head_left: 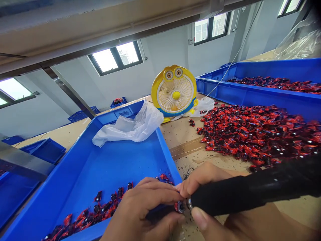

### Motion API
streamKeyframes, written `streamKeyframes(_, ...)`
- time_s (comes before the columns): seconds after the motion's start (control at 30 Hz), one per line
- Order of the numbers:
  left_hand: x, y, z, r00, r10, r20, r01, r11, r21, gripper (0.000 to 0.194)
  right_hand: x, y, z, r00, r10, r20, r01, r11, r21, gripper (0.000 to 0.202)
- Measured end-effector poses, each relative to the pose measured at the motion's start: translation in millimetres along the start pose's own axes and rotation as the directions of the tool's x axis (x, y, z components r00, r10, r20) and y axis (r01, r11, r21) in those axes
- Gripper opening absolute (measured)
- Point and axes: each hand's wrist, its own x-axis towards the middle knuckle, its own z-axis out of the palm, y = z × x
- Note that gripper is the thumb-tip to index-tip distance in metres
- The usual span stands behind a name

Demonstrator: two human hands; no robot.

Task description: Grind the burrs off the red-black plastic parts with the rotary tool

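Note:
My left hand (145,207) is closed, with thumb and fingers around a small red-and-black part (179,207), over the near right edge of the blue tray. The part's round, hollow-looking end faces right. My right hand (210,180) grips a thick black cylindrical tool (225,197) that runs in from the right. Its shiny metal tip lies just beside the part; I cannot tell whether they touch. Similar red-and-black parts (107,207) lie along the near end of the blue tray (110,164). A large heap of such parts (245,134) covers the table on the right.
A yellow fan (173,93) with cartoon eyes stands behind the tray. A white plastic bag (132,125) drapes over the tray's far end. Another blue tray (220,88) of parts sits at the back right. Black crumbs dot the cardboard (180,147). Overhead runs a shelf (100,23).

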Motion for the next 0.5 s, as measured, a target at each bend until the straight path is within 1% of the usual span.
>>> streamKeyframes(0.07,0.7,0.3,-0.7,1.0,-0.003,0.017,0.003,1.0,0.004,0.043,0.6,0.1,-1.6,1.0,0.002,0.02,-0.002,1.0,-0.005,0.026)
streamKeyframes(0.13,1.1,1.0,-1.4,0.999,-0.008,0.031,0.007,1.0,0.009,0.043,0.6,0.2,-2.6,1.0,0.006,0.017,-0.006,1.0,-0.008,0.021)
streamKeyframes(0.27,1.2,3.3,-2.2,1.0,-0.01,0.024,0.01,1.0,0.008,0.04,-1.0,0.6,-1.6,1.0,0.003,-0.027,-0.003,1.0,-0.001,0.021)
streamKeyframes(0.37,0.4,4.2,-2.8,0.999,-0.012,0.042,0.012,1.0,0.015,0.033,-4.5,0.6,4.5,0.999,-0.006,-0.053,0.007,1.0,0.003,0.019)
streamKeyframes(0.43,-0.1,3.7,-3.5,0.999,0.003,0.043,-0.004,1.0,0.031,0.028,-6.9,0.3,10.7,0.991,-0.014,-0.131,0.017,1.0,0.023,0.021)
streamKeyframes(0.5,-0.2,2.6,-4.1,0.999,0.027,0.028,-0.029,0.998,0.048,0.024,-7.4,-0.4,16.6,0.962,-0.014,-0.273,0.038,0.996,0.083,0.017)
